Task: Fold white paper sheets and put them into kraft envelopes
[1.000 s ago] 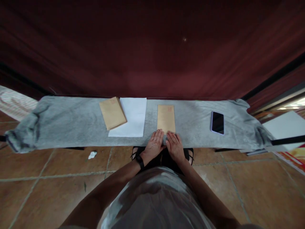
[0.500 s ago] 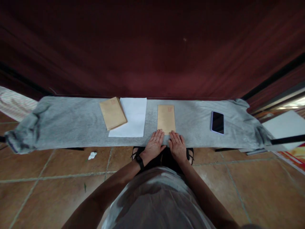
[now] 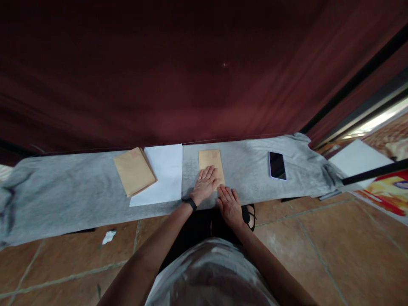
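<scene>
A brown paper envelope with a reddish print near its top right lies flat on the grey cloth in front of me. My left hand rests flat across the envelope's lower left part, fingers stretched and covering some of it. Beside it, my right hand lies with straight fingers, its fingertips touching the envelope's bottom right corner. To the left, a stack of similar brown envelopes overlaps white paper sheets.
The grey cloth covers a long narrow bench. A phone with a pale purple case lies on its right part. A dark red surface rises behind the bench. Crumpled white paper lies on the tiled floor.
My left hand has slid up onto the envelope from its bottom edge. My right hand stays by the lower right corner. The whole view has turned and shifted somewhat.
</scene>
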Tool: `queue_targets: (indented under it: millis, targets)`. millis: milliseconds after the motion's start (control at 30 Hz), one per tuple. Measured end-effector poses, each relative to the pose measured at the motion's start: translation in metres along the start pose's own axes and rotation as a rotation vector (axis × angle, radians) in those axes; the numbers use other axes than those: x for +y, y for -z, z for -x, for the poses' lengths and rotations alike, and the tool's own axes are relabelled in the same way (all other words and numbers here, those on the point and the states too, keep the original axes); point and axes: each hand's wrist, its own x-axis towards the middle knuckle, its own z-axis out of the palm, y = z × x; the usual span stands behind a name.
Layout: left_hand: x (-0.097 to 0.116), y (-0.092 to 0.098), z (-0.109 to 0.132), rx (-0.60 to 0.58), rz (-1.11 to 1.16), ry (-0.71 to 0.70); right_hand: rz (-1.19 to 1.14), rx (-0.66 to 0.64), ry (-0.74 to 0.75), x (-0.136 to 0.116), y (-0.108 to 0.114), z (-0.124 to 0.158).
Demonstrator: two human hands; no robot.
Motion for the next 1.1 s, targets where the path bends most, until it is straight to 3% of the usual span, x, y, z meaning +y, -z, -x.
queue_targets:
  millis: [100,233,367,567,733,867,1100]
  targets:
    - [-0.015,0.002,-0.025,0.028,0.012,-0.016,-0.009,-0.005,-0.006,0.0,0.0,-0.001]
    - [-0.027,0.009,-0.054,-0.064,0.002,0.031,-0.014,0.003,-0.005,0.0,-0.002,-0.001]
    - [-0.027,0.013,-0.081,-0.138,0.014,0.093,-0.004,-0.008,-0.007,0.0,-0.001,-0.002]
    - [-0.022,0.013,-0.106,-0.142,0.033,0.069,0.012,-0.013,-0.011,-0.001,0.001,-0.003]
    - [-0.022,0.011,-0.089,-0.191,0.033,0.005,0.012,-0.008,-0.015,-0.001,0.0,-0.003]
    - [-0.019,0.01,-0.059,-0.252,0.062,-0.121,0.001,-0.007,-0.014,-0.001,-0.001,-0.002]
    - [-0.011,0.019,-0.003,-0.317,0.151,-0.221,0.004,-0.014,-0.01,0.0,-0.001,-0.002]
